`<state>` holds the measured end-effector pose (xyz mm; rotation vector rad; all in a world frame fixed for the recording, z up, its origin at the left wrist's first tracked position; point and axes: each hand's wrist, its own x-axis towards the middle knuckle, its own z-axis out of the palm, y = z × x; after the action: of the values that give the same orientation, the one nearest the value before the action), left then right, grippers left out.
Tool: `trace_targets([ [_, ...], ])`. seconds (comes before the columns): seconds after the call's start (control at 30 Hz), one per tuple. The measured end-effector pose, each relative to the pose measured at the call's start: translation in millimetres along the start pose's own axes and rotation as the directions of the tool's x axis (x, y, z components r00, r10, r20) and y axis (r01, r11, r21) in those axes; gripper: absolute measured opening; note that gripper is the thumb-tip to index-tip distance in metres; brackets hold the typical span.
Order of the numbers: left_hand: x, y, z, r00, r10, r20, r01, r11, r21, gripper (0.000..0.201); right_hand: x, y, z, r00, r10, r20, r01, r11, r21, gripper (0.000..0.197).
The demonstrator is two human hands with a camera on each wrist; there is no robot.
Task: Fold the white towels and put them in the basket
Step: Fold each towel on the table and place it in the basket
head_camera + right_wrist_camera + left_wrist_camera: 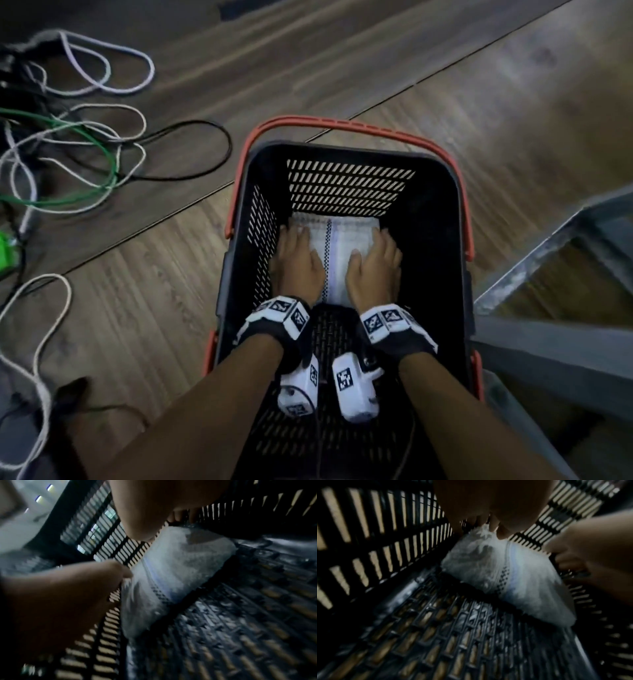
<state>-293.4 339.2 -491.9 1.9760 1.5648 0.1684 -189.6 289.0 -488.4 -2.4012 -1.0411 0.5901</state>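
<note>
A folded white towel [337,246] with a dark checkered stripe lies at the far end of the black basket [342,185], against its slotted end wall. My left hand [298,263] holds the towel's left side and my right hand [375,265] holds its right side, thumbs on top. In the left wrist view the towel [513,574] sits on the basket floor [453,635], with my right hand [590,545] curled at its edge. The right wrist view shows my left hand [60,595] pinching the towel [180,568]. Both views are dark and blurred.
The basket has red handles [342,125] and stands on a wooden floor [445,85]. Loose white, green and black cables [68,154] sprawl on the floor to the left. A grey metal frame [548,274] stands close on the right.
</note>
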Motion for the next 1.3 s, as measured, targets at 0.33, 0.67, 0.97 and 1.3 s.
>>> trace_targets([
  [0.33, 13.2, -22.8, 46.9, 0.993, 0.112, -0.044, -0.091, 0.940, 0.327, 0.066, 10.1, 35.2, 48.6, 0.969, -0.238, 0.059, 0.242, 0.889, -0.390, 0.060],
  [0.67, 5.9, 6.9, -13.0, 0.924, -0.092, 0.372, -0.073, 0.911, 0.405, 0.054, 11.4, 6.6, -7.7, 0.881, 0.017, 0.472, 0.181, 0.911, -0.371, 0.059],
  [0.97, -60.5, 106.5, -188.5, 0.965, 0.035, 0.260, -0.142, 0.902, 0.408, 0.037, -36.4, -88.6, -201.2, 0.870, -0.048, 0.491, 0.219, 0.930, -0.297, 0.039],
  [1.3, -196.8, 251.4, -364.6, 0.858, 0.510, -0.058, -0.441, 0.791, 0.423, 0.036, -158.0, -148.2, -461.5, 0.962, -0.226, 0.154, 0.265, 0.909, -0.321, 0.040],
])
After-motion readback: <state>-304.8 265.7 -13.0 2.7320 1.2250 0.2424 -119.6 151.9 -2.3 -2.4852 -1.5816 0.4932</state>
